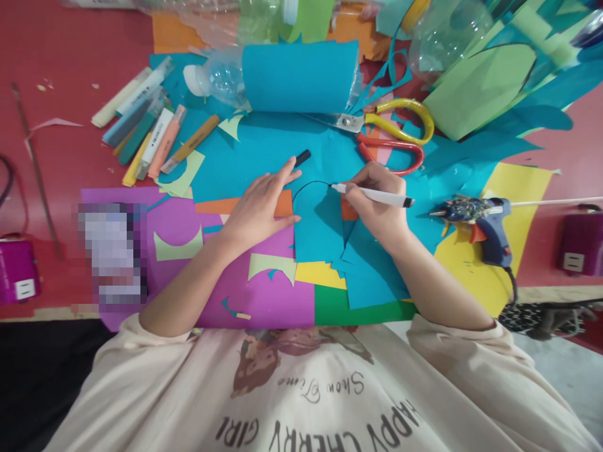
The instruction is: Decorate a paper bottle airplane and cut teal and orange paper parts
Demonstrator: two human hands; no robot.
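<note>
My right hand (377,207) grips a white marker pen (372,195), its tip touching a blue paper sheet (320,232) at the end of a curved black line (308,185). My left hand (261,207) lies flat with fingers spread, pressing on the blue paper and an orange strip (226,205). The pen's black cap (302,157) lies just beyond my left fingertips.
Several markers (146,129) lie at the back left. A plastic bottle wrapped in blue paper (292,76) lies behind, with yellow and red scissors (391,129) beside it. A blue glue gun (485,220) rests at the right on yellow paper. Purple, green and yellow sheets cover the near table.
</note>
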